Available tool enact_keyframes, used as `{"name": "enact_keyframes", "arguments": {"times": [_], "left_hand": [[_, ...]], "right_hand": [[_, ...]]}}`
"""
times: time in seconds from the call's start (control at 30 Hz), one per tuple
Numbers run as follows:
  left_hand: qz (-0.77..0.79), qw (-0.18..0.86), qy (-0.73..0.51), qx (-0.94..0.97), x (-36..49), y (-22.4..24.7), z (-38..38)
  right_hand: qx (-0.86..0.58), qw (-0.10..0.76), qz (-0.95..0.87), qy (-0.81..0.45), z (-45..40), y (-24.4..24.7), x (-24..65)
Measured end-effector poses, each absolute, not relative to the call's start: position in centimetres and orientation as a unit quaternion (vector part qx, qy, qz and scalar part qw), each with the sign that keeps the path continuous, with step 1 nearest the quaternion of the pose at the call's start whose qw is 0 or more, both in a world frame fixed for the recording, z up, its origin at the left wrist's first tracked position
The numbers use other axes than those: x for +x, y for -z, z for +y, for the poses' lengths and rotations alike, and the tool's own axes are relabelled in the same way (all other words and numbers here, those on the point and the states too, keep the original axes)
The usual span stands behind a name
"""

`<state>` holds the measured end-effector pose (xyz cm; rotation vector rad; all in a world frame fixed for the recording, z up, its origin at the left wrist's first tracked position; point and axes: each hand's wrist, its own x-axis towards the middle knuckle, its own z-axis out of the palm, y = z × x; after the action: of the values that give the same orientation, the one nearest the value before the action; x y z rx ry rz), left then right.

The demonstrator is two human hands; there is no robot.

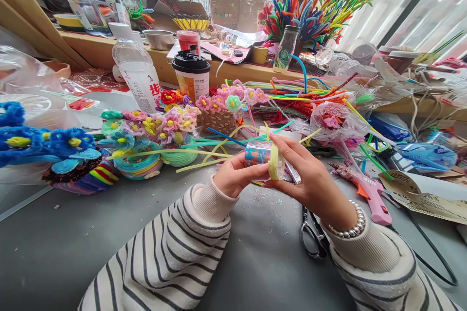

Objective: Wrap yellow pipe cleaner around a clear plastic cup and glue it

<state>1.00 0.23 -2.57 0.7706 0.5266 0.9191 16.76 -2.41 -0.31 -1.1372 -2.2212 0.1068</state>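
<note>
My left hand [241, 172] is closed around a small clear plastic container [257, 154] with blue and red print, held on its side above the table. A pale yellow fuzzy pipe cleaner [273, 163] circles its right end. On that end my right hand [304, 172] presses with thumb and fingers, gripping the container and the yellow band. Just under the right fingers shows a silvery piece [293, 173], partly hidden. Loose yellow and teal pipe cleaners [204, 145] lie behind the hands. Black-handled scissors [313, 238] rest below my right wrist.
A pink glue gun [372, 197] with its cord lies at the right. Along the left stand baskets with pipe-cleaner flowers [73, 143]. Behind are a water bottle [136, 73], a lidded paper cup [191, 75], a glass bottle [287, 48] and colourful pipe-cleaner bundles [310, 17].
</note>
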Motion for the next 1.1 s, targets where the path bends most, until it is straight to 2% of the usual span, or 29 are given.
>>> {"name": "enact_keyframes", "arguments": {"times": [1.1], "left_hand": [[0.237, 0.788, -0.450, 0.347, 0.99, 2.61, 0.19]], "right_hand": [[-0.408, 0.325, -0.853, 0.017, -2.52, 0.36, 16.58]]}}
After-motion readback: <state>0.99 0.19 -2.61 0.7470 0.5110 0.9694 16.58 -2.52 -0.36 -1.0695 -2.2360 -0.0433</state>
